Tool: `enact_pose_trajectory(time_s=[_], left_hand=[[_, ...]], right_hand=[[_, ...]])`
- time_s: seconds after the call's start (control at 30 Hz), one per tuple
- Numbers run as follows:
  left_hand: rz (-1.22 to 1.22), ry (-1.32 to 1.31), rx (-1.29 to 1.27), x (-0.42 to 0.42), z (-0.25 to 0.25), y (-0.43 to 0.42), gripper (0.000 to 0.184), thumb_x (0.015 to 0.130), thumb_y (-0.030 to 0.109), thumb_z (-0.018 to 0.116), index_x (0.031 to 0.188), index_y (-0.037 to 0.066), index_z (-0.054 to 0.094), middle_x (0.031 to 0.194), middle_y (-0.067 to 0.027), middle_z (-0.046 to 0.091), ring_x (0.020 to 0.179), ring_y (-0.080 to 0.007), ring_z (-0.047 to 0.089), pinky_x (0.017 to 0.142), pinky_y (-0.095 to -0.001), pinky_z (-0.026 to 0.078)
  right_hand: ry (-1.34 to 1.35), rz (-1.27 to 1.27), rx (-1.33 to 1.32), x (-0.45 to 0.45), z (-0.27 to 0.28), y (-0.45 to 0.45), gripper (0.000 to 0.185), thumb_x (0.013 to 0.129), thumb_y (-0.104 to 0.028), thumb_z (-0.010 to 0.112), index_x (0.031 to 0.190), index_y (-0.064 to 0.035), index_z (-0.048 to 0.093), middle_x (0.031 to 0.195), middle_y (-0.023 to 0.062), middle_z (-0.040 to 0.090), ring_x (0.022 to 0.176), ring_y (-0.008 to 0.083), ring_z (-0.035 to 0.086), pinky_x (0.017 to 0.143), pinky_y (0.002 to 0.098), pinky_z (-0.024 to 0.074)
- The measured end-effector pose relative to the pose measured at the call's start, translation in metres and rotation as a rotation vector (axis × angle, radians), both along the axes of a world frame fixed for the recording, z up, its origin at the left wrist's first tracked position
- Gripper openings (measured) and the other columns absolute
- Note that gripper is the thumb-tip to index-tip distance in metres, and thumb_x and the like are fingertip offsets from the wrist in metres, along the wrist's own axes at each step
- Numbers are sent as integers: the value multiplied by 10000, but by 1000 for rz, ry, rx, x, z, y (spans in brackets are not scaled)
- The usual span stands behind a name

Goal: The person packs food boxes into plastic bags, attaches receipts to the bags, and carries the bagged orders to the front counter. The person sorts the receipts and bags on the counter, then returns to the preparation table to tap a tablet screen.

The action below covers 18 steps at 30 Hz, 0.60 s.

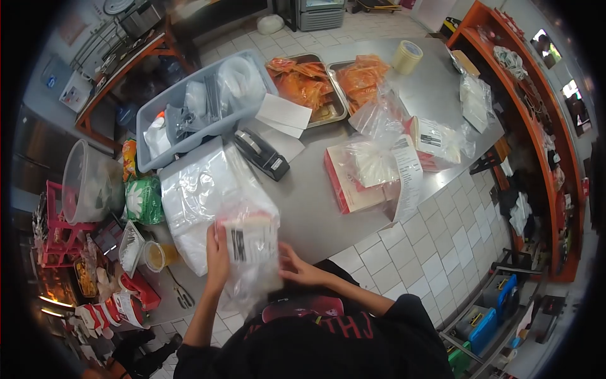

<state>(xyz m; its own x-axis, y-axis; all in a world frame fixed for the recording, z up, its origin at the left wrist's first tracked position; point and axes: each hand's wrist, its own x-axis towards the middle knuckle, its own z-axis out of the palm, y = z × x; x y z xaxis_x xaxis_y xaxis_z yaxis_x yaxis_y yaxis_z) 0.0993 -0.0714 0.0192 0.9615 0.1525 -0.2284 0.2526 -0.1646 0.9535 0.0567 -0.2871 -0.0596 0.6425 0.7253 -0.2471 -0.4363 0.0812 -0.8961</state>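
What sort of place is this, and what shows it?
Probably a takeaway food kitchen. Clear bags of what looks like orange food lie in shallow silver metal trays, and a labelled package in clear plastic is held in the left hand.

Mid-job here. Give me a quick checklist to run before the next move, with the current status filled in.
1. Left hand holding the bagged box at its side: ok.
2. Right hand gripping the clear plastic bag: cannot tell; its fingers are at the right edge, contact unclear.
3. Bag fully closed around the box: cannot tell; its lower end is blurred.
4. Box label readable: not ok; the print is smeared.
5. Black tape dispenser in plain view on the steel table: ok, beside the plastic bag stack.
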Motion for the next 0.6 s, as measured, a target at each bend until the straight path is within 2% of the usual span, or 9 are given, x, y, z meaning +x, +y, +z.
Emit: enact_pose_trajectory(time_s=[0.07,0.17,0.2,0.27,0.37,0.47,0.53,0.57,0.6], left_hand=[[-72,57,-378,32,16,-36,509,941,386,299,1271,-1,330,1218,-125,424,1120,-200,410,924,-303,336],[-377,137,-642,71,69,-84,581,916,454,307,1346,67,247,1329,-94,334,1204,-211,359,999,-374,281],[-468,80,-627,75,69,-93,579,918,440,311,1363,82,215,1345,-97,310,1242,-208,305,1017,-401,245],[-659,-169,-249,74,60,-103,498,927,360,351,1331,77,282,1290,-87,389,1228,-193,331,1008,-337,260],[-833,-12,-209,48,48,-96,457,920,345,379,1253,32,383,1199,-113,474,1136,-216,435,948,-337,337],[-839,48,47,0,12,-64,420,910,359,390,1137,19,483,1087,-159,540,1055,-257,499,895,-352,376],[-751,86,155,-36,-15,-29,390,907,354,394,1079,28,523,1025,-148,574,982,-265,536,855,-357,398],[-653,89,165,-54,-24,-6,370,906,344,397,1055,35,537,985,-131,596,938,-261,557,830,-356,412],[-509,143,82,-69,-31,25,356,906,341,400,1040,47,549,937,-107,610,888,-237,572,806,-340,423]], right_hand=[[-371,-432,-178,1,21,-9,782,829,-291,574,1366,-14,78,1395,198,175,1306,265,152,1055,373,153],[-178,-906,-358,8,34,-67,796,825,-289,569,1373,-8,65,1430,158,91,1324,256,79,1067,371,98],[-203,-1040,-397,18,35,-92,772,828,-297,554,1372,-23,80,1407,156,127,1278,261,130,1011,368,143],[-325,-1236,-583,43,38,-152,725,836,-313,525,1371,-55,110,1361,151,201,1186,271,234,898,361,233],[-409,-1172,-944,88,31,-237,660,846,-337,480,1369,-101,154,1292,144,311,1048,285,390,729,352,367],[-159,-861,-1094,114,23,-294,601,857,-360,436,1367,-148,198,1223,137,420,910,299,546,560,343,502],[-95,-936,-874,111,23,-317,611,848,-380,441,1375,-190,196,1243,150,387,857,316,561,397,345,477],[-39,-934,-980,115,39,-317,540,851,-393,424,1306,-141,279,1138,167,435,785,305,568,402,352,473],[93,-907,-1274,118,69,-288,498,854,-406,407,1238,-93,362,1033,185,483,713,295,575,407,359,469]])
